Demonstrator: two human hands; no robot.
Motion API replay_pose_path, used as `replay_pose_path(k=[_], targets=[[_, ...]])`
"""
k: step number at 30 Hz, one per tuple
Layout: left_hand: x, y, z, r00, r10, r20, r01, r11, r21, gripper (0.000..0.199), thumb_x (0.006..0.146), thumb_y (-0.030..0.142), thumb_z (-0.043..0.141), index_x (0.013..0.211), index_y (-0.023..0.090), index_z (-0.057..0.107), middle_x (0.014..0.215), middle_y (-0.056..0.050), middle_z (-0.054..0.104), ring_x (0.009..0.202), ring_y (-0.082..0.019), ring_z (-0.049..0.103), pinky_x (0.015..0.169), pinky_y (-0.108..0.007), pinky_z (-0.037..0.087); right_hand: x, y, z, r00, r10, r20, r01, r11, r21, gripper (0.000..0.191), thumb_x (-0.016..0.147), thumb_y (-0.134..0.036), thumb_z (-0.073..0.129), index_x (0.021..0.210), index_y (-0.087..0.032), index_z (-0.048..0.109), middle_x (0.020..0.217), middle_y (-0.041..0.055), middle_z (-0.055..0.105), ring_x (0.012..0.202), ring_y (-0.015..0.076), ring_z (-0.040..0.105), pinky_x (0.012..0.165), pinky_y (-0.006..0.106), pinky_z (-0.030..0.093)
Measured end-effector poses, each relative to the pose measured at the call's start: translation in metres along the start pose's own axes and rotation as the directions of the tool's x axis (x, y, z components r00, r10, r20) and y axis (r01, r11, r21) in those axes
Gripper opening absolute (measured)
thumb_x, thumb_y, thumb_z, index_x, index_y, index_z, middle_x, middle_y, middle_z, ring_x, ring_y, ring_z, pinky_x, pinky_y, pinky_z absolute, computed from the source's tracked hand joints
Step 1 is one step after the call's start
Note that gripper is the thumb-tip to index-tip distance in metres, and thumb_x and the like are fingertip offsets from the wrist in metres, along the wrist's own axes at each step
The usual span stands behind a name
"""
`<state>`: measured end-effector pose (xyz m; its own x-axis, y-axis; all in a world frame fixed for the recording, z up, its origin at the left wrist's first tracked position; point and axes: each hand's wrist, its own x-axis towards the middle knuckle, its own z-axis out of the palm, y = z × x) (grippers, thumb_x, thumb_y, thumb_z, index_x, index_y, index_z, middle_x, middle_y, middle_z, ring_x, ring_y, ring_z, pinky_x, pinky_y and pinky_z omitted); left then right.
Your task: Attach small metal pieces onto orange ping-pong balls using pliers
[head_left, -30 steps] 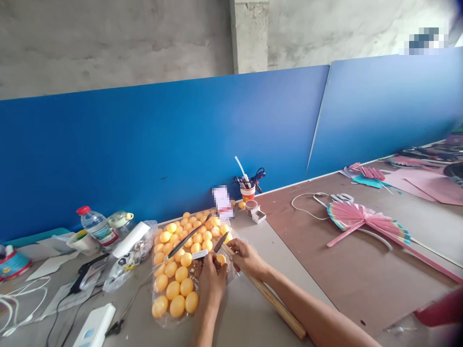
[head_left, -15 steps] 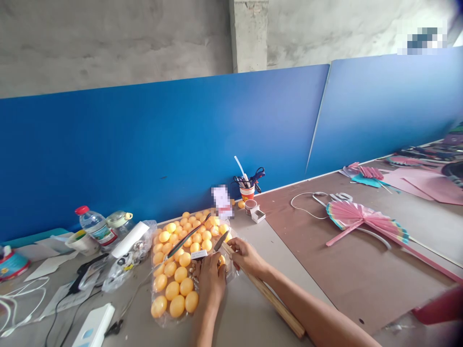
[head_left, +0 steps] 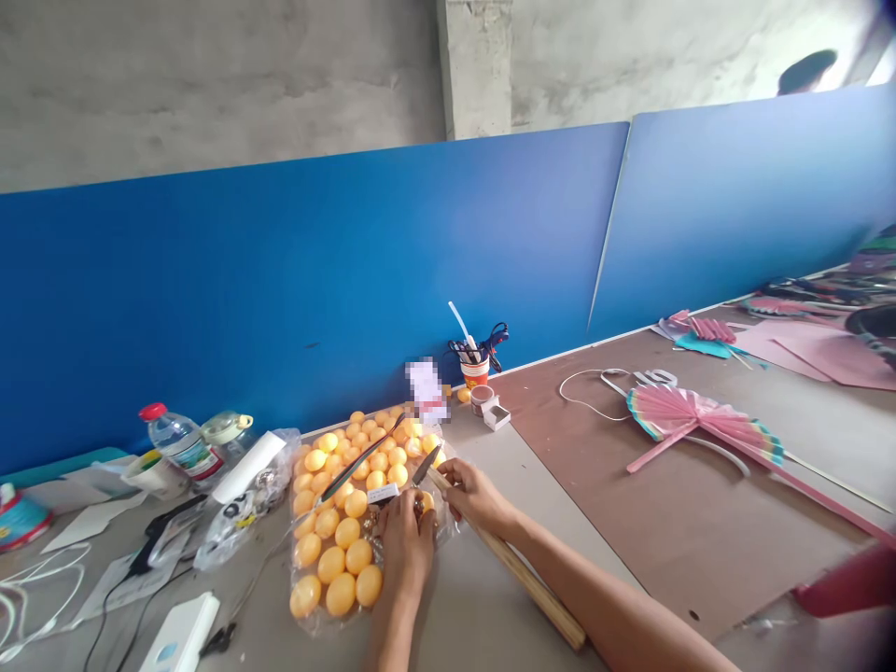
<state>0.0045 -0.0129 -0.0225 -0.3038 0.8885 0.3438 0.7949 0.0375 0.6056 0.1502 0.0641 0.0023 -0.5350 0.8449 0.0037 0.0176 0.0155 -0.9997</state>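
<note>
My left hand (head_left: 408,543) rests at the lower right side of a clear bag of orange balls (head_left: 343,534). Its fingers are bent and closed, and what they hold is hidden. Small shiny metallic pieces (head_left: 373,525) and a white label (head_left: 382,493) lie beside them. My right hand (head_left: 477,497) is closed, lying over the upper end of long wooden sticks (head_left: 539,597). Its fingertips point toward my left hand; I cannot make out what they pinch. A dark pointed blade (head_left: 426,465) sticks up just beyond both hands. Across the balls lies a dark narrow strip (head_left: 360,459).
A paper cup of tools (head_left: 475,371) and a small white box (head_left: 497,415) stand by the blue partition (head_left: 315,280). On the left are a red-capped bottle (head_left: 180,442), cables and a white power strip (head_left: 183,635). Pink folded fans (head_left: 700,418) lie right.
The view has shifted a little, so things sit slightly further left. Both hands keep nearly the same place and closed pose, with the balls and wooden sticks unmoved.
</note>
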Motion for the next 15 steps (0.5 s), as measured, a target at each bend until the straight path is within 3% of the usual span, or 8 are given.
replay_pose_path(k=[9, 15], targets=[[-0.0016, 0.0016, -0.0002, 0.999, 0.038, -0.025, -0.038, 0.999, 0.007, 0.017, 0.085, 0.027, 0.049, 0.096, 0.023, 0.062, 0.099, -0.009, 0.075, 0.099, -0.030, 0.068, 0.095, -0.048, 0.045, 0.0002, -0.0015, 0.0004, 1.000, 0.025, -0.006, -0.026, 0.999, -0.026, 0.026, 0.068, -0.010, 0.052, 0.092, -0.019, 0.054, 0.058, -0.0094, 0.054, 0.044, 0.0080, 0.050, 0.045, 0.020, 0.037], [-0.0021, -0.0015, 0.0018, 0.999, -0.020, -0.035, 0.021, 0.999, 0.032, 0.026, 0.086, 0.030, 0.051, 0.108, 0.020, 0.059, 0.109, -0.013, 0.074, 0.103, -0.032, 0.066, 0.092, -0.046, 0.047, -0.0010, -0.0036, 0.0001, 0.999, 0.043, -0.001, -0.043, 0.997, -0.061, 0.026, 0.068, -0.010, 0.052, 0.092, -0.020, 0.054, 0.055, -0.0095, 0.054, 0.045, 0.0088, 0.050, 0.047, 0.020, 0.037]])
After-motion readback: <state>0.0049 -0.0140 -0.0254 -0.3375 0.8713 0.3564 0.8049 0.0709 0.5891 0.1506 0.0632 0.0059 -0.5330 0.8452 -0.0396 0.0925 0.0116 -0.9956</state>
